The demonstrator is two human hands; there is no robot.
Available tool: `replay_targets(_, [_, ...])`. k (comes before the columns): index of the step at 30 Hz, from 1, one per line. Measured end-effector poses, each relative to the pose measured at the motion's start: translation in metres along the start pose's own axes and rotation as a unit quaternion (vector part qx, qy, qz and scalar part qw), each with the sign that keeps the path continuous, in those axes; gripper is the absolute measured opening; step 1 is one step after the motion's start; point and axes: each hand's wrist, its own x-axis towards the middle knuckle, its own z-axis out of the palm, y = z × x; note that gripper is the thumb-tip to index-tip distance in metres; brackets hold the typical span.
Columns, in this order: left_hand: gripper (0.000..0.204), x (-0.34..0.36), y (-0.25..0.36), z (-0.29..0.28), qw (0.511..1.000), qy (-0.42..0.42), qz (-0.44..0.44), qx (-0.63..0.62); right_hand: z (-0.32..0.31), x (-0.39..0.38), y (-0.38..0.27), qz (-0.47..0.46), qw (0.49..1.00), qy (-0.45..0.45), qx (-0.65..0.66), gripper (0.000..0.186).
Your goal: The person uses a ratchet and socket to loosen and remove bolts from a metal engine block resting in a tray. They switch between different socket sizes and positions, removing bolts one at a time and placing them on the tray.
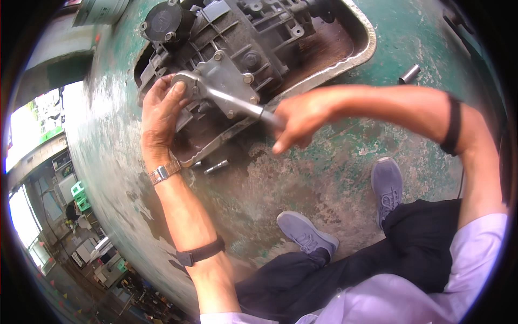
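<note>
A grey metal gearbox point(264, 54) sits in a metal tray point(368, 40) on the floor. Across its near corner lies a ratchet wrench point(234, 102), its round head over the bolted cover plate point(224, 75). My left hand point(159, 110) grips that head, thumb pressed on top and fingers curled round its far side. The handle's other end is in my right hand point(305, 116), which is smeared by motion, with its thumb pointing down. Whatever sits under the wrench head is hidden. Several bolt heads show around the plate, one bolt point(247, 78) at its right edge.
A small socket piece point(217, 166) lies on the worn green floor just below the tray. Right of the tray is a short metal tube point(410, 74). My shoes point(307, 232) stand close below. Shelves and green stools point(80, 195) are far left.
</note>
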Motion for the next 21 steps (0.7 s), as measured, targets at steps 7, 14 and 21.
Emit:
replay_targets(7, [0.036, 0.0, 0.003, 0.008, 1.0, 0.009, 0.013, 0.004, -0.123, -0.067, -0.058, -0.076, 0.749, 0.581, -0.308, 0.015])
replay_targets(14, [0.038, 0.002, 0.003, 0.004, 1.0, -0.002, 0.007, 0.008, -0.107, -0.039, -0.01, -0.008, 0.721, 0.529, -0.448, 0.013])
replay_targets(21, [0.04, 0.002, 0.009, -0.001, 0.996, 0.017, -0.034, 0.08, 0.028, 0.02, 0.005, 0.016, 0.987, 0.099, -0.125, 0.037])
